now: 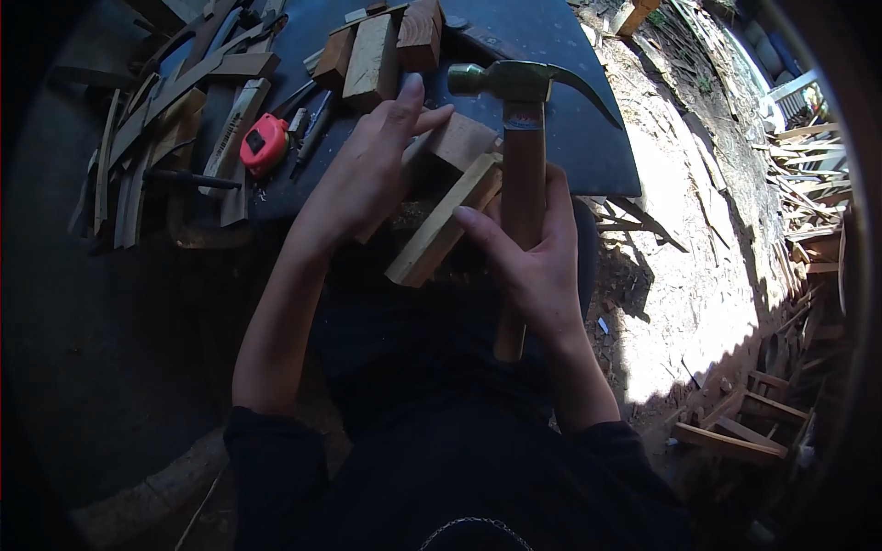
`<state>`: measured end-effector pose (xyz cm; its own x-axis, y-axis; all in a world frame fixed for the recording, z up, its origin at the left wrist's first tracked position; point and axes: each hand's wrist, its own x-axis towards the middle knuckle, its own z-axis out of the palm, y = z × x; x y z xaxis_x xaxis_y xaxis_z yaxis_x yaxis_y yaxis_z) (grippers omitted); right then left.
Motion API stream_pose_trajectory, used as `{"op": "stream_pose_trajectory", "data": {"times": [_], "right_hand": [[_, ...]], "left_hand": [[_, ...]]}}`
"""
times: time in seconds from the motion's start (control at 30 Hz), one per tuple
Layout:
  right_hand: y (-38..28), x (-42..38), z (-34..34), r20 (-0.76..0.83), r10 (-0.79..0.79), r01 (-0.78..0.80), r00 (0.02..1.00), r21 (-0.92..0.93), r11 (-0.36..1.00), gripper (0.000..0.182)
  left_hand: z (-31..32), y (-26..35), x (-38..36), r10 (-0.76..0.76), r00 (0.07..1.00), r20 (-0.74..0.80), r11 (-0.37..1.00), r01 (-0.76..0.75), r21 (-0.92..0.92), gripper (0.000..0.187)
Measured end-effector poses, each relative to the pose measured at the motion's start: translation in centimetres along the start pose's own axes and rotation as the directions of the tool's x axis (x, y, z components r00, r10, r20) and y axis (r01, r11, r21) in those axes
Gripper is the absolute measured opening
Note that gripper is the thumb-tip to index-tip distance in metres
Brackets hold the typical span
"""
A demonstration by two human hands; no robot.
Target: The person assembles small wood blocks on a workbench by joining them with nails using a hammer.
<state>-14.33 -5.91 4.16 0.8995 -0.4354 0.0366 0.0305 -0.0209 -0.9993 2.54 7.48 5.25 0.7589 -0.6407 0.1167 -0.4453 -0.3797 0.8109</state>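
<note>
A small wooden piece with a block-like top [462, 140] and a pale slat [446, 220] angled down to the left is between my hands. My left hand [372, 170] holds its left side, with the index finger along the top and the thumb raised. In my right hand [537, 266] is a hammer [525, 174], its metal head up and its wooden handle pointing down across the palm. The right thumb presses on the pale slat. The remaining fingers of that hand are mostly hidden behind the handle.
On the dark table [588, 156] lie a red tape measure [264, 144], wood blocks [372, 60] and a pile of wood strips and tools [175, 119]. Right of the table, scrap wood [813, 184] and a wooden frame [744, 422] lie on the ground.
</note>
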Motion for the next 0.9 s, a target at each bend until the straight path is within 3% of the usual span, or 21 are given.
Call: {"op": "stream_pose_trajectory", "data": {"times": [0.03, 0.13, 0.17, 0.23, 0.33, 0.37, 0.47, 0.6, 0.63, 0.73, 0.77, 0.87, 0.9], "right_hand": [[-0.3, 0.2, 0.2, 0.043, 0.044, -0.044, 0.998, -0.003, 0.999, 0.058], [0.3, 0.8, 2.1, 0.01, -0.027, 0.027, 1.0, 0.022, 0.999, 0.057], [-0.2, 1.0, 2.4, 0.022, 0.035, -0.037, 0.999, 0.096, 0.995, 0.053], [0.0, 1.8, 3.0, 0.023, 0.012, -0.016, 1.0, 0.186, 0.983, 0.049], [-1.4, 2.3, 3.5, 0.033, 0.017, -0.026, 0.999, 0.276, 0.961, 0.043], [-1.6, 2.6, 3.6, 0.032, 0.015, -0.024, 0.999, 0.309, 0.951, 0.043], [-1.9, 3.6, 3.9, 0.067, -0.021, -0.005, 0.997, 0.364, 0.931, 0.045], [-3.0, 5.1, 4.4, 0.094, -0.072, 0.032, 0.993, 0.374, 0.927, 0.046], [-3.1, 5.3, 4.4, 0.101, -0.088, 0.044, 0.991, 0.369, 0.928, 0.046], [-1.8, 5.1, 3.8, 0.072, -0.133, 0.114, 0.989, 0.221, 0.969, 0.047], [-1.4, 4.5, 3.8, 0.072, -0.124, 0.107, 0.99, 0.202, 0.973, 0.047], [0.3, 3.4, 2.9, 0.072, -0.174, 0.181, 0.982, -0.113, 0.977, 0.043], [0.9, 3.1, 2.8, 0.069, -0.189, 0.199, 0.979, -0.184, 0.962, 0.042]], "left_hand": [[-0.2, -0.1, 0.1, -0.018, 1.0, 0.018, 0.998, 0.019, -0.053, 0.064], [-1.7, -0.4, -0.2, -0.013, 0.996, 0.084, 0.995, 0.021, -0.092, 0.081], [-2.2, -0.6, -0.4, 0.023, 0.995, 0.097, 0.995, -0.013, -0.099, 0.081], [-2.1, -1.3, -0.6, 0.0, 0.994, 0.108, 0.947, 0.035, -0.321, 0.088], [-3.4, -0.8, -1.6, 0.029, 0.98, 0.197, 0.997, -0.014, -0.077, 0.099], [-4.0, -0.1, -1.5, 0.044, 0.961, 0.272, 0.995, -0.017, -0.102, 0.113], [-5.2, -0.5, -1.1, 0.141, 0.889, 0.436, 0.988, -0.102, -0.112, 0.105], [-6.6, -0.2, -0.5, 0.051, 0.878, 0.476, 0.989, 0.022, -0.148, 0.095], [-7.2, -0.4, -0.7, 0.026, 0.91, 0.414, 0.999, -0.011, -0.038, 0.079], [-8.6, 0.7, -1.1, -0.016, 0.978, 0.209, 0.957, -0.045, 0.285, 0.066], [-8.4, 0.2, -1.7, 0.094, 0.988, 0.126, 0.893, -0.139, 0.428, 0.057], [-7.1, -0.8, -2.4, 0.215, 0.976, 0.032, 0.839, -0.202, 0.505, 0.06], [-6.8, -0.5, -2.6, 0.192, 0.981, 0.035, 0.828, -0.181, 0.531, 0.06]]}}
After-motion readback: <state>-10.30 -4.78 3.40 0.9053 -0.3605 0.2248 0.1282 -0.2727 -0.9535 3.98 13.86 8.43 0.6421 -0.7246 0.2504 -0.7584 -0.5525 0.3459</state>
